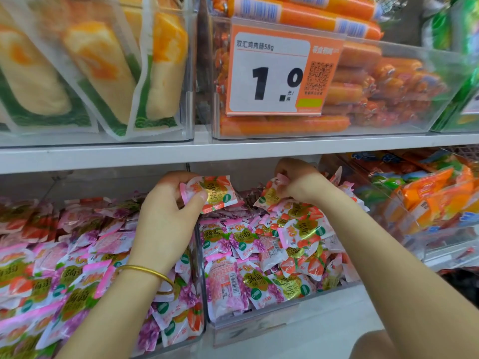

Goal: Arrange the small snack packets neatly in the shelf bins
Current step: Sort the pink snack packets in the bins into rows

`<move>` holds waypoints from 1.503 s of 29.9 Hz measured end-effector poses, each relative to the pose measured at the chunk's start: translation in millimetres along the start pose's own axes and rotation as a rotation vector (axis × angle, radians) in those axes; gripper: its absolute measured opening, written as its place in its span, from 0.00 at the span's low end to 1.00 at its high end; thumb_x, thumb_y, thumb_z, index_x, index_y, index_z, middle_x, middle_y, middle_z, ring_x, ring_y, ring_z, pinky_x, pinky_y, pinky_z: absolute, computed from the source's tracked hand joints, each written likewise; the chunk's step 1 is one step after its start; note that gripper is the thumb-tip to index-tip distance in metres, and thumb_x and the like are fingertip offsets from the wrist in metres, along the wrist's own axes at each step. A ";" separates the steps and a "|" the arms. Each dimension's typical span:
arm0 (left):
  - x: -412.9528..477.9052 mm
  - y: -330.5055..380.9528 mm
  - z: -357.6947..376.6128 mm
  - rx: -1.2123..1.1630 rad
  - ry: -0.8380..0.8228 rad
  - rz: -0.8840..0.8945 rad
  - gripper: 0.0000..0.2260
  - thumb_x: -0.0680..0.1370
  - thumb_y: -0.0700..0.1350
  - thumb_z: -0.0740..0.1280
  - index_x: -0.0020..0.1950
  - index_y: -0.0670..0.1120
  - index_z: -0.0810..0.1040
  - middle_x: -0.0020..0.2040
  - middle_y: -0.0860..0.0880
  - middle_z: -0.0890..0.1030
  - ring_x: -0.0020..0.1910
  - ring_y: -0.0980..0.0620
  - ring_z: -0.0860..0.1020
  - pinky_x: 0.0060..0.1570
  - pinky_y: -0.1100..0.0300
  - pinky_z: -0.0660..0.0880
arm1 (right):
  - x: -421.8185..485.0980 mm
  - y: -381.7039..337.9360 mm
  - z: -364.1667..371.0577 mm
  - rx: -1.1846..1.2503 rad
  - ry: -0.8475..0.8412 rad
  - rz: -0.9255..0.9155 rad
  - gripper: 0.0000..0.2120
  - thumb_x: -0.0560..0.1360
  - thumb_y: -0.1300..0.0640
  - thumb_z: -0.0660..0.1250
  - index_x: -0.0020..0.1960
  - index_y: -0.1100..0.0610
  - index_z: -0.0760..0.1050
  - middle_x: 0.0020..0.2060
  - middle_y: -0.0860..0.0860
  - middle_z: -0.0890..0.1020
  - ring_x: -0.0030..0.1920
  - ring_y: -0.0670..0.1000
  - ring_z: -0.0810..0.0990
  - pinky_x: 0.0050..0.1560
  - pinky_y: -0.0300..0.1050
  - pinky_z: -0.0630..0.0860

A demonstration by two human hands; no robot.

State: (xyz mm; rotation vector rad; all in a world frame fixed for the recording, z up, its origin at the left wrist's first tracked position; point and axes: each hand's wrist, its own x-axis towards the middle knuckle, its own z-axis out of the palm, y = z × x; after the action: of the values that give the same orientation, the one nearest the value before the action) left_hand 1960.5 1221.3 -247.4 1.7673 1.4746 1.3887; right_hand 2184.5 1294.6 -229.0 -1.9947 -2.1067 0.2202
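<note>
Shelf edge [155, 155] just above both hands. Left hand [166, 216] pinches one snack packet [210, 194] over the bin divider [201, 255]. Right hand [298, 181], curled, grips packets [274, 195] atop the right bin's [259, 320] heap.

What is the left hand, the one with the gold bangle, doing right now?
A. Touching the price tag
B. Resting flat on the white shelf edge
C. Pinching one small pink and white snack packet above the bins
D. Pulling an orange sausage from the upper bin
C: the left hand pinches a small pink and white snack packet between thumb and fingers, lifted above the clear plastic bins of similar packets.
</note>
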 end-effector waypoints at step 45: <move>-59.2 -22.1 -160.5 -0.252 -0.086 -0.172 0.13 0.74 0.33 0.67 0.57 0.42 0.75 0.42 0.40 0.81 0.37 0.51 0.78 0.37 0.62 0.76 | -109.0 -209.1 50.4 1.011 -0.150 -0.587 0.07 0.72 0.58 0.71 0.39 0.49 0.77 0.31 0.41 0.78 0.34 0.39 0.74 0.38 0.36 0.70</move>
State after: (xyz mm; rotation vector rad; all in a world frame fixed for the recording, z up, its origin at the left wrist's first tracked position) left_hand 1813.0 1134.5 -226.7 1.4902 1.3093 1.3284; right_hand 1974.8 1175.6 -228.9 -0.7791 -1.9277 1.0705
